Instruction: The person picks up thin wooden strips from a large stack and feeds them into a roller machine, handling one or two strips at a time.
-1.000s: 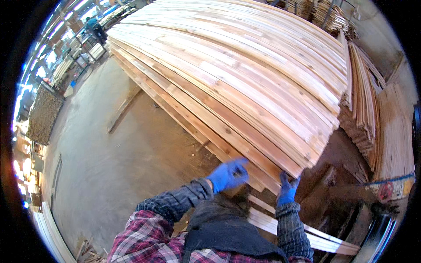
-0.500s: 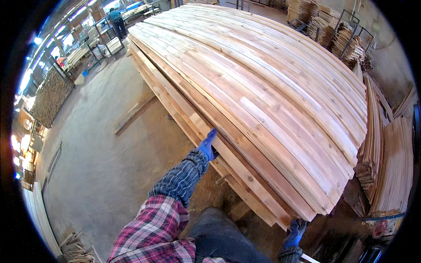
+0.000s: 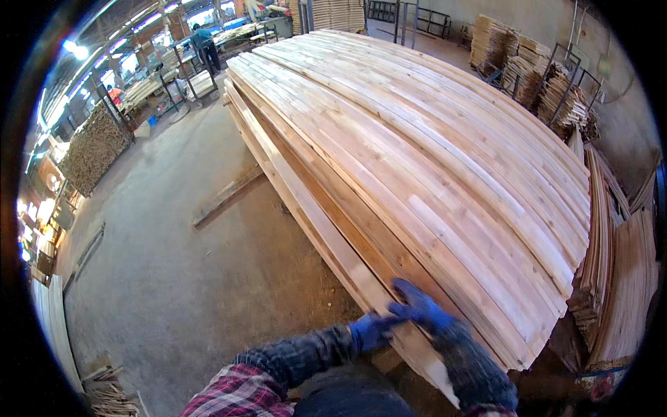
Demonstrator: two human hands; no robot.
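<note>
Nearest the lower edge, both gloved hands meet at the near left corner of the big stack of boards. The left hand, in a blue glove below a plaid sleeve, is clenched around the left edge of the outer board, the long pale plank that runs along the stack's left side. The right hand, in a blue and grey glove, lies over the top of the same board near its end, fingers curled down on the face; how tight that hold is I cannot tell, since the fingertips are partly hidden behind the left glove.

To handle this board well, it seems wise to keep the hands apart along its length so that the long plank does not twist, and to lift the near end just free of the board below before sliding it, since the far end lies well away and would drag. The edges look rough, so a full palm hold appears safer than fingertips.

Left of the stack, a loose plank lies on the concrete floor. To the right, bundles of thinner slats lean by the stack. Further off stand stacked offcuts at the left, more bundles by the wall, and a person at a bench.
</note>
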